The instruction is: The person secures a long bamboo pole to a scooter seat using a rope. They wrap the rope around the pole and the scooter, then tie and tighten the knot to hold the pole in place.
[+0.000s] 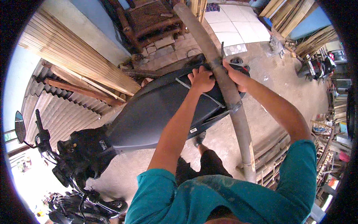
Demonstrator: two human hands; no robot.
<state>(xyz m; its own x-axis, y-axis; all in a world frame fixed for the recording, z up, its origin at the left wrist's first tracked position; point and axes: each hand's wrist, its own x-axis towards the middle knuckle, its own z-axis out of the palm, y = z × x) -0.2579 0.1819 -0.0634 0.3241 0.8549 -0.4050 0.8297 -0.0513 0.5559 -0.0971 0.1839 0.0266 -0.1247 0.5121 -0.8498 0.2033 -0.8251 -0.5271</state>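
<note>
Pale concrete floor (285,100) spreads beneath a person in a teal shirt (220,194), who works with both hands at upper centre. The left hand (202,80) is half curled against the left side of a thick grey-brown bamboo pole (228,87); whether it grips anything cannot be told. The right hand (237,77), partly open, is at the pole's right side, its fingertips partly hidden and its hold unclear. Running from top centre to lower right, the pole crosses the long dark-grey seat (145,123) of a motorbike, near a thin grey cord (182,82). Pale wooden slats (82,52) lean at upper left; white floor tiles (238,22) gleam at upper right.
</note>
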